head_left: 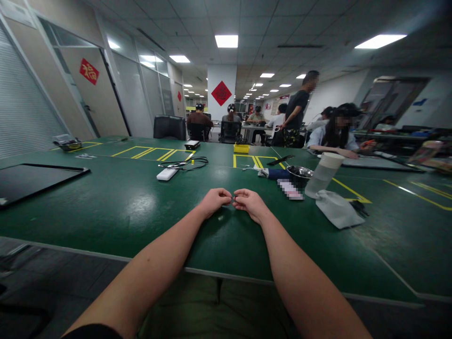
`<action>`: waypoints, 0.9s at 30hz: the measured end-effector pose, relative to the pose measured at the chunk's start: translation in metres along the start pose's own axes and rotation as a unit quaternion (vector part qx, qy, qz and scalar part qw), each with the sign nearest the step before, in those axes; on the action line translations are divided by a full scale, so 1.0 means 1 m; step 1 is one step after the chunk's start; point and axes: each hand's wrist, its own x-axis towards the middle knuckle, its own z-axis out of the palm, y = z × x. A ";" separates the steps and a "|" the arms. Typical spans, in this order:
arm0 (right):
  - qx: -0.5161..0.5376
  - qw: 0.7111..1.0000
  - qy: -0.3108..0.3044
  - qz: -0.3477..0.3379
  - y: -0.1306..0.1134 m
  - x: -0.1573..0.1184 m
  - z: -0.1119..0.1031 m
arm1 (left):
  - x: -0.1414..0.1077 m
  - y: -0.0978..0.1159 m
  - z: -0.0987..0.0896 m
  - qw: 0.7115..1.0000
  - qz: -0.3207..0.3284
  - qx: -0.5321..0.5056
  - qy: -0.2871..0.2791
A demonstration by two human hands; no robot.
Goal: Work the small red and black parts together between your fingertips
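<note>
Both hands are close together, just above or resting on the green table; which of these I cannot tell. My left hand is closed, its thumb and fingers pinched together and pointing right. Facing it across a narrow gap, my right hand is pinched as well. A tiny dark spot shows at the right fingertips, too small to name. Whatever the left fingers hold, if anything, is hidden. Beyond the left hand lies a white power bank with a black cable.
To the right are a metal bowl, a translucent cylinder, a white pouch and a pixelated flat item. A yellow box stands farther back. A black tray lies left. A person sits across at right.
</note>
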 end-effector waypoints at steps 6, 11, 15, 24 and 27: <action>0.022 1.000 0.002 0.009 0.000 0.001 0.001 | 0.000 0.002 0.001 0.999 -0.025 -0.025 -0.006; 0.045 0.999 0.001 0.024 -0.003 0.001 0.001 | 0.002 0.004 0.002 0.995 -0.059 -0.086 0.004; 0.052 0.998 -0.006 0.024 -0.005 0.000 0.001 | 0.001 0.008 0.002 0.991 -0.078 -0.112 0.009; 0.043 0.999 -0.002 0.027 -0.004 0.001 0.000 | 0.000 0.010 0.003 0.989 -0.076 -0.127 -0.001; 0.041 0.999 -0.003 0.028 -0.004 0.001 0.001 | 0.000 0.009 0.003 0.989 -0.071 -0.128 -0.003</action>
